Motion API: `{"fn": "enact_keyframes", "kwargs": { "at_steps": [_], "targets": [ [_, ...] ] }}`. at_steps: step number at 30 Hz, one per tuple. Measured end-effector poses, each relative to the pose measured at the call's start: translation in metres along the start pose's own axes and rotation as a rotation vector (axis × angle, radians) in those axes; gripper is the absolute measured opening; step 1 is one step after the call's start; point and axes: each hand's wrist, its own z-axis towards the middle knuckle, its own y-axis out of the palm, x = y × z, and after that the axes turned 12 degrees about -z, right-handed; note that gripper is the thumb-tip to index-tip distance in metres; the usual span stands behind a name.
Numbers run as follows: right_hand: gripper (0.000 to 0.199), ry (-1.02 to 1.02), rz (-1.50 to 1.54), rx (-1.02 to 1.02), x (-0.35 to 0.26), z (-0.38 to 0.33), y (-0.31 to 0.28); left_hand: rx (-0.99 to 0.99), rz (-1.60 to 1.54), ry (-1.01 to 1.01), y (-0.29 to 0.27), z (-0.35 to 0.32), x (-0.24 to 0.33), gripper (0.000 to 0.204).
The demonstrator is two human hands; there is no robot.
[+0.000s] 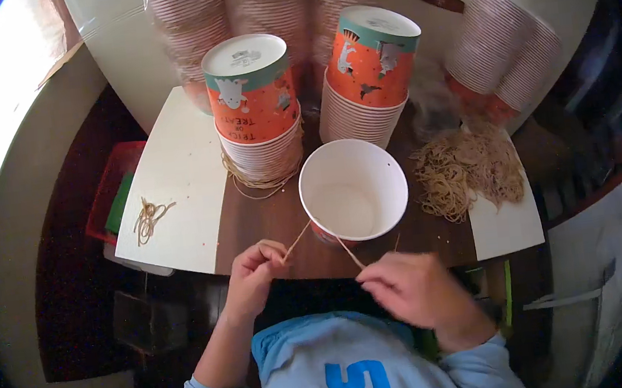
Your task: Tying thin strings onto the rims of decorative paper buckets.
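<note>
Head view: white paper cup (354, 189), empty, open mouth up, near table (253, 223) front edge, mid. L hand (252, 270) and R hand (406, 286) each pinched shut on a rubber band (295, 242) stretched round cup's base. Behind: two upside-down cup stacks (256, 109); band pile (466, 170) right edge; loose bands (150, 217) on white sheet (180, 177), left.

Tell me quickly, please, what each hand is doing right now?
Left hand: pinched shut on the rubber band.
Right hand: pinched shut on the same band.
</note>
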Motion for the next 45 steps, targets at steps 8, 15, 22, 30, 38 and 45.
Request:
{"fn": "enact_keyframes", "kwargs": {
  "at_steps": [8,15,22,30,38,45],
  "targets": [
    [0.012,0.273,0.669,0.154,0.024,0.017,0.111,-0.157,0.67,0.388,0.023,-0.016,-0.018,0.009],
    [0.008,0.286,0.633,0.104,0.022,0.019,0.112,-0.008,0.506,0.248,0.007,-0.011,-0.02,0.014],
    [0.017,0.503,1.175,-0.161,0.028,0.013,0.12,-0.136,0.102,-0.038,0.032,0.013,-0.016,0.042],
    [0.017,0.451,1.129,-0.221,0.025,0.011,0.114,-0.242,-0.027,-0.049,0.019,0.015,-0.023,0.052],
    [0.017,0.467,1.088,-0.263,0.027,0.009,0.118,-0.254,0.062,-0.042,0.017,0.016,-0.023,0.052],
    [0.015,0.404,0.718,-0.23,0.021,0.01,0.102,-0.291,0.143,-0.033,0.02,0.016,-0.033,0.052]
  ]
}}
